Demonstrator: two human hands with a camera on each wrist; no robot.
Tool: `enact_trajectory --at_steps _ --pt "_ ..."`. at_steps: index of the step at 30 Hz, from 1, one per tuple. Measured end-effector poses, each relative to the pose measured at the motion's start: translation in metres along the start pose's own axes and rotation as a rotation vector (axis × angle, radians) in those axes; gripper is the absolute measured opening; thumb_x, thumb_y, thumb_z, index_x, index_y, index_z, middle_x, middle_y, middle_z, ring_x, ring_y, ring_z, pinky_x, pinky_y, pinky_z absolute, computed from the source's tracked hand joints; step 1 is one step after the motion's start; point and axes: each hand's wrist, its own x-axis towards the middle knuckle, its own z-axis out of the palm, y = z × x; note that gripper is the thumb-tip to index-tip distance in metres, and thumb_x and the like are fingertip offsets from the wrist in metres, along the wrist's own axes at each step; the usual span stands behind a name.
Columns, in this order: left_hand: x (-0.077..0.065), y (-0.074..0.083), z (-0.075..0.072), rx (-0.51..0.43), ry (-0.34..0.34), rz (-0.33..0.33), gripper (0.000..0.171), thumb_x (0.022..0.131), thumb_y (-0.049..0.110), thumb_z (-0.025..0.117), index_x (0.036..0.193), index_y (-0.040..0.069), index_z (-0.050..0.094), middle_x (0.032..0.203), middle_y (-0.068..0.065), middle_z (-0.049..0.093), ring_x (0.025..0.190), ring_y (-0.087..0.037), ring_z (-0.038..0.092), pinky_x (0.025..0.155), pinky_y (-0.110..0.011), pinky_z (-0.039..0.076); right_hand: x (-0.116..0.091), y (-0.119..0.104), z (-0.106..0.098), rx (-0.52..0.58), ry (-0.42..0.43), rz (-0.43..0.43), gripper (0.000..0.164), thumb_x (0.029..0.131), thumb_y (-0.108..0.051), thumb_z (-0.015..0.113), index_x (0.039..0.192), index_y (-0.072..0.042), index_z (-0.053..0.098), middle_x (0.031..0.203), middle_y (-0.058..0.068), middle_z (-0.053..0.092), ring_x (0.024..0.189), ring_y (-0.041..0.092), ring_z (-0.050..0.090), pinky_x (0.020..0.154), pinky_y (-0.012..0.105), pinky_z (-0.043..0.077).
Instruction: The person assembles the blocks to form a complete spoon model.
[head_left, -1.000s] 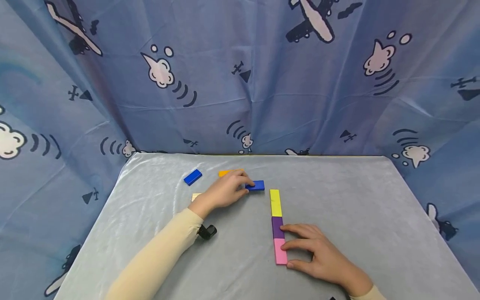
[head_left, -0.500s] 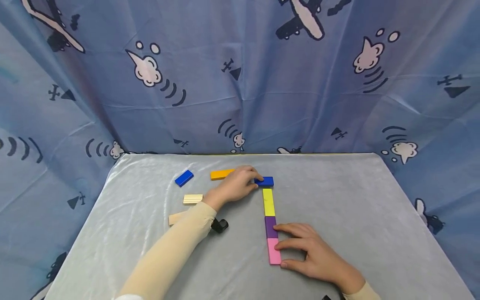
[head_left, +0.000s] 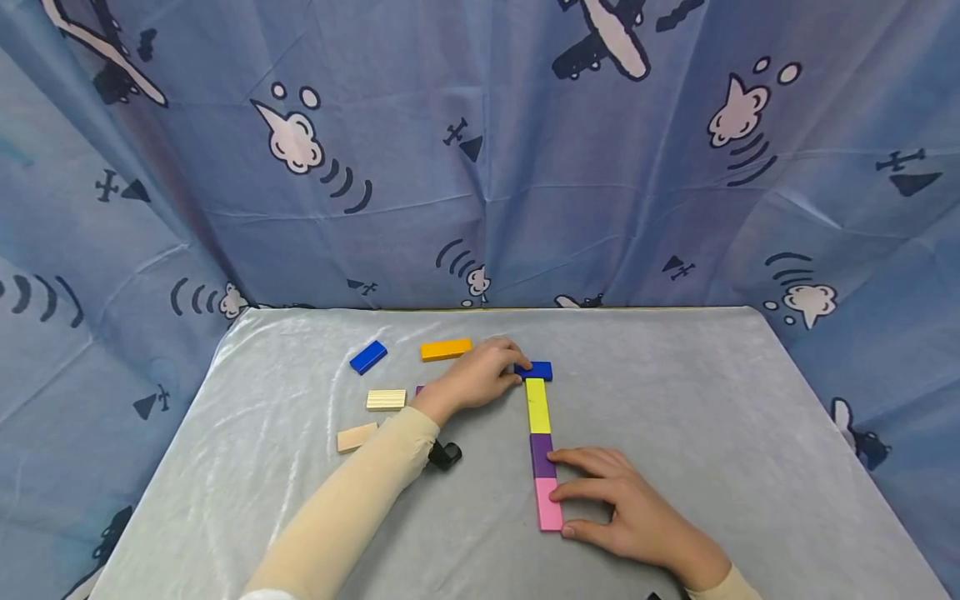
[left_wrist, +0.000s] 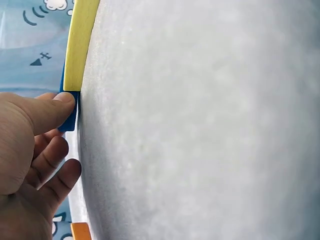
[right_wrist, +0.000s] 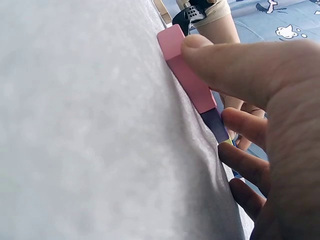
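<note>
In the head view my left hand (head_left: 482,375) pinches a blue block (head_left: 538,372) lying crosswise at the far end of a row. The left wrist view shows the thumb on that blue block (left_wrist: 68,120), which touches the end of the yellow block (left_wrist: 80,45). Toward me, the row runs from the yellow block (head_left: 537,407) through a purple block (head_left: 543,456) to a pink block (head_left: 548,505). Along the row's right side, my right hand (head_left: 626,504) rests with spread fingers, touching the purple and pink blocks. Its thumb lies against the pink block (right_wrist: 190,80).
Left of the row lie another blue block (head_left: 368,357), an orange block (head_left: 446,349), a striped wooden block (head_left: 386,400) and a plain wooden block (head_left: 357,437). A purple piece (head_left: 419,389) is mostly hidden by my left hand. A patterned curtain (head_left: 375,167) hangs behind the table.
My left hand has brought the blue block rightward to the yellow block's far end, then slightly nearer against it. The right hand stays beside the row. The head view has shifted a little.
</note>
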Motion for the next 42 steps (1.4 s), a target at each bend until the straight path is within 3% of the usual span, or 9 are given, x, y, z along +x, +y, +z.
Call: enact_trajectory --at_steps 27,35,42 --pt "0.001 -0.003 -0.001 -0.043 -0.022 0.013 0.026 0.103 0.014 0.078 0.129 0.015 0.08 0.13 0.001 0.07 0.122 -0.017 0.064 0.11 -0.032 0.051 0.0 0.0 -0.001 0.009 -0.008 0.012 0.035 0.091 -0.045 0.09 0.124 -0.046 0.077 0.154 -0.005 0.061 0.139 0.019 0.055 0.11 0.043 0.041" --pt "-0.008 -0.006 -0.008 -0.075 -0.027 -0.016 0.029 0.103 0.014 0.078 0.131 0.016 0.079 0.133 0.001 0.067 0.122 -0.015 0.063 0.108 -0.033 0.051 0.002 0.001 0.002 0.009 0.001 0.018 0.035 0.091 -0.045 0.09 0.123 -0.048 0.077 0.153 -0.008 0.062 0.138 0.017 0.056 0.108 0.045 0.043" --pt "-0.016 -0.013 -0.013 -0.089 0.006 -0.047 0.028 0.103 0.01 0.076 0.13 0.016 0.078 0.133 0.0 0.066 0.131 -0.02 0.06 0.116 -0.037 0.047 0.001 0.002 0.001 0.011 -0.001 0.017 0.035 0.091 -0.045 0.09 0.124 -0.047 0.077 0.153 -0.007 0.062 0.138 0.017 0.056 0.108 0.043 0.043"
